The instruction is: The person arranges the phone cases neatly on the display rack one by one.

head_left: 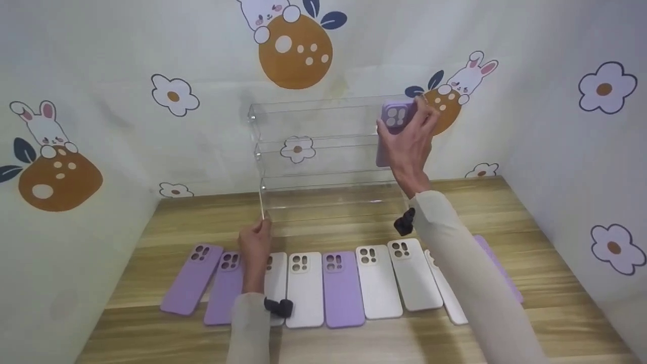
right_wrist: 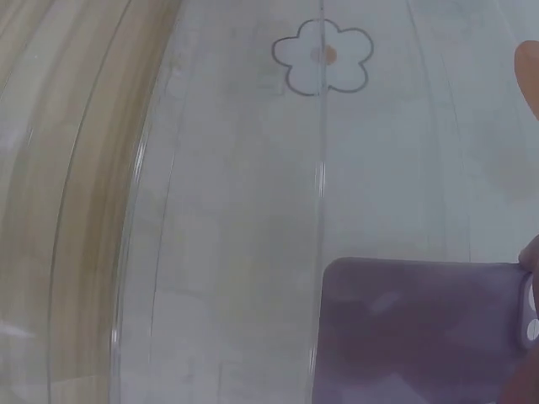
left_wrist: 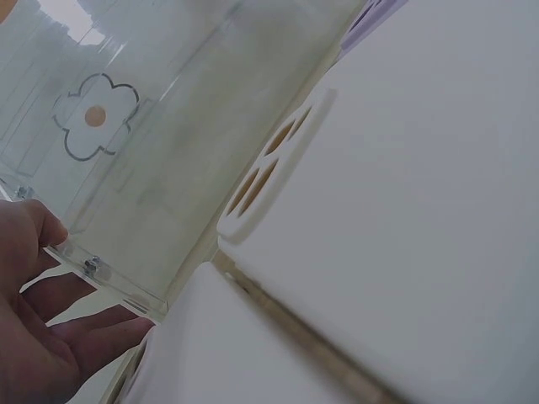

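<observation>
A clear tiered display rack [head_left: 323, 189] stands against the back wall. My left hand [head_left: 255, 245] pinches its lower left edge; in the left wrist view the thumb and fingers of that hand [left_wrist: 50, 311] lie on either side of the clear panel. At the rack's upper right, my right hand [head_left: 408, 144] grips a purple phone case [head_left: 385, 151] by its sides, camera cutouts at the top. The right wrist view shows the case [right_wrist: 421, 328] at a clear shelf lip, with only parts of the fingers visible. Whether its lower end touches a shelf, I cannot tell.
Several purple and white phone cases lie in a row on the wooden table [head_left: 323, 346], among them a purple case [head_left: 343, 296] and a white case [head_left: 306, 298]. My right forearm covers part of the row's right end. Patterned walls [head_left: 121, 146] enclose three sides.
</observation>
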Motion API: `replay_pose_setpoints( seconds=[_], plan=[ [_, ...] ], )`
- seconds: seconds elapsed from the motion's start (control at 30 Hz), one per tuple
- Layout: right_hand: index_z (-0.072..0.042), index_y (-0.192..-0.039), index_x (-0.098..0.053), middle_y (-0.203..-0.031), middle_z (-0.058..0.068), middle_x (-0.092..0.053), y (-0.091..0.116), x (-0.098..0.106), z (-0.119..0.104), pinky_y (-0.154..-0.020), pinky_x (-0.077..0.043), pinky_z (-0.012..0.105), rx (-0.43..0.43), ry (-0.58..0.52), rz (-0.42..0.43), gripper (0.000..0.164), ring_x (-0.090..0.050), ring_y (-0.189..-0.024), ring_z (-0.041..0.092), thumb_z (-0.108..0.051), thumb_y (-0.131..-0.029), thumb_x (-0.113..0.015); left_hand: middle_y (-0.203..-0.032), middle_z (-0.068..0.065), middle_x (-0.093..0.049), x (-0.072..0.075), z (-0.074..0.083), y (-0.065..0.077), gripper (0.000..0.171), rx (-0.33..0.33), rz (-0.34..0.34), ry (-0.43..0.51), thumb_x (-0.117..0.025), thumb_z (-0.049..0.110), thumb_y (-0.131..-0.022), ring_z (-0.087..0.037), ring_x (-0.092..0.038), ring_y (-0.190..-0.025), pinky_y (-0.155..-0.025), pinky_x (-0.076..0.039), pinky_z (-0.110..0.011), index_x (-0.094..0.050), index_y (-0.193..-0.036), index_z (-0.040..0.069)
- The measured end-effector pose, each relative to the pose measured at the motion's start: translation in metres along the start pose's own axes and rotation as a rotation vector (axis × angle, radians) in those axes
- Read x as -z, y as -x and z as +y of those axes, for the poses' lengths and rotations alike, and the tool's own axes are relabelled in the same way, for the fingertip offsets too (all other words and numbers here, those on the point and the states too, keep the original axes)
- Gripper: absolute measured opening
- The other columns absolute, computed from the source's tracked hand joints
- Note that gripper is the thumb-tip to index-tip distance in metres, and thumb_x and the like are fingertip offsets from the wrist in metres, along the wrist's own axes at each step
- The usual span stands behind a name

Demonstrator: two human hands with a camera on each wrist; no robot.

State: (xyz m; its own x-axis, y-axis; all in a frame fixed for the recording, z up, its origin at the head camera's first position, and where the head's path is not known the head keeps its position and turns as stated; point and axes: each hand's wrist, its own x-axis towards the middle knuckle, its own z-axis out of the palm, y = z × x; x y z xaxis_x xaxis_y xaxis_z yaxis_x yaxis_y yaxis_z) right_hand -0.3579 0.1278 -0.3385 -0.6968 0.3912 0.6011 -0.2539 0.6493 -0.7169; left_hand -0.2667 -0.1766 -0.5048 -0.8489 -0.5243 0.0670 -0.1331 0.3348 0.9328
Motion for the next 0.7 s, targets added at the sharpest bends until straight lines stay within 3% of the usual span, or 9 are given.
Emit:
replay_pose_setpoints(
  seconds=[0.13,0.33,0.57,0.7],
  plan=[
    [-0.013,-0.150,-0.029,-0.140,0.016,-0.031,0.002,0.001,-0.002,-0.104,-0.052,0.046,-0.010,0.027,-0.013,0.086,-0.048,-0.127,0.031,-0.044,-0.085,-0.076,-0.052,0.006,-0.048,0.000,0.000,0.000,0.037,-0.017,0.007,-0.003,-0.062,0.027,-0.093,-0.010,-0.041,-0.049,-0.045,-0.035,-0.024,-0.071,-0.078,-0.005],
    [-0.012,-0.149,-0.030,-0.144,0.016,-0.030,0.005,0.008,-0.006,-0.107,-0.048,0.048,-0.008,0.047,-0.041,0.088,-0.046,-0.129,0.033,-0.046,-0.083,-0.077,-0.055,0.005,-0.049,0.000,-0.001,0.000,0.034,-0.006,-0.012,0.021,-0.062,0.027,-0.094,-0.010,-0.041,-0.051,-0.046,-0.035,-0.023,-0.074,-0.085,-0.004],
    [-0.011,-0.147,-0.038,-0.143,0.017,-0.035,0.009,0.032,-0.004,-0.109,-0.043,0.049,0.053,0.003,-0.049,0.084,-0.043,-0.131,0.033,-0.043,-0.082,-0.080,-0.068,-0.004,-0.061,0.000,0.000,0.000,0.033,0.030,-0.024,-0.038,-0.059,0.032,-0.097,-0.011,-0.045,-0.054,-0.048,-0.038,-0.025,-0.077,-0.104,0.006],
    [-0.010,-0.145,-0.042,-0.138,0.017,-0.039,0.012,0.048,-0.001,-0.113,-0.041,0.047,0.099,-0.029,-0.076,0.079,-0.041,-0.136,0.032,-0.041,-0.082,-0.080,-0.073,-0.010,-0.065,0.000,0.000,0.000,0.031,0.021,-0.021,-0.026,-0.060,0.030,-0.097,-0.012,-0.045,-0.056,-0.050,-0.038,-0.025,-0.077,-0.104,0.004]
  ],
)
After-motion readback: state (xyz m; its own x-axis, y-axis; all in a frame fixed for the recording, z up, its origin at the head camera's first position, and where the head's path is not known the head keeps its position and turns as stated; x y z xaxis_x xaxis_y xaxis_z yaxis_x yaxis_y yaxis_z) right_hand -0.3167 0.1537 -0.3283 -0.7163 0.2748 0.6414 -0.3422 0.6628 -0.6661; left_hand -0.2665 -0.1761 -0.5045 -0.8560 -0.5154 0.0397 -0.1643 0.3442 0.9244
